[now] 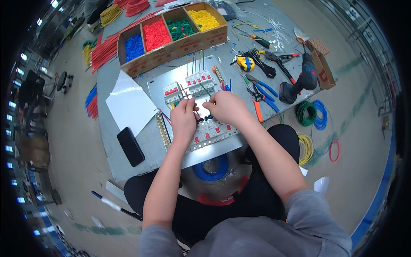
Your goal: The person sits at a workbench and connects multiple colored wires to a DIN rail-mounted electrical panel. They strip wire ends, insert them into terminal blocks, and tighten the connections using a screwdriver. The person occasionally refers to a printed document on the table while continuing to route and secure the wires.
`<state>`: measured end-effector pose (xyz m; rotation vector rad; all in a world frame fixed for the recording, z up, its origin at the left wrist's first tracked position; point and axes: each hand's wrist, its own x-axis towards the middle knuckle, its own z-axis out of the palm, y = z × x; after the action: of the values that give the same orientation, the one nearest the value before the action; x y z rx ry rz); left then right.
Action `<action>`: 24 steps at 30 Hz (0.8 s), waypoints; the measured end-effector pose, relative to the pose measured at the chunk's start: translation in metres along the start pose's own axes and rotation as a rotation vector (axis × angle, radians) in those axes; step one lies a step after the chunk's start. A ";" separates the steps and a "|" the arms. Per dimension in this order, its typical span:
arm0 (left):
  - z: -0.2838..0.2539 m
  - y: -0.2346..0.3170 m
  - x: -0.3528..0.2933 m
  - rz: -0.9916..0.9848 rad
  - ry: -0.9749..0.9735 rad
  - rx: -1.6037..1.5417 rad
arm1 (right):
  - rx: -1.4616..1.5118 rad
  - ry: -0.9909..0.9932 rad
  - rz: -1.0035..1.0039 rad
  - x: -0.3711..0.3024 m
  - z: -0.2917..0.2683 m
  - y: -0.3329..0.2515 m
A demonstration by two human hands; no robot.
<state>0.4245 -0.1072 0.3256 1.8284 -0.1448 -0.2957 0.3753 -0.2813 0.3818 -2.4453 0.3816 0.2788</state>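
Observation:
A metal mounting plate (201, 157) lies at the table's near edge, carrying rows of white circuit breakers with red switches. Over its middle, between the upper breakers (199, 79) and the lower breakers (207, 133), are both hands. My left hand (184, 119) is closed, its fingertips pinching a thin wire (183, 91) beside the upper left breaker (171, 90). My right hand (227, 107) has thumb and forefinger pressed together; what they hold is too small to make out. A green wire (205, 88) slants just above it. Dark wire ends (206, 118) show between the hands.
Behind the plate stands a cardboard box (175, 52) of blue, red, green and yellow caps. Pliers (262, 88), a yellow tape measure (245, 64) and a cordless drill (299, 79) lie right. White paper (128, 103) and a phone (131, 146) lie left. Wire coils (305, 113) rest on the floor.

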 end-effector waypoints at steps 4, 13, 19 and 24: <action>0.000 -0.005 0.000 0.021 0.030 0.014 | -0.018 -0.002 0.039 -0.001 0.000 -0.006; 0.001 -0.007 0.001 0.148 0.071 -0.048 | 0.056 0.031 -0.041 -0.010 -0.013 -0.009; -0.001 0.002 -0.003 0.261 0.045 0.248 | 0.266 0.169 -0.204 -0.002 -0.007 -0.012; -0.006 -0.017 -0.006 0.239 -0.002 0.273 | 0.360 0.321 -0.389 0.014 0.011 -0.016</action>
<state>0.4190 -0.0956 0.3113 2.0560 -0.4190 -0.1127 0.3926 -0.2649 0.3780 -2.1441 0.0728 -0.3263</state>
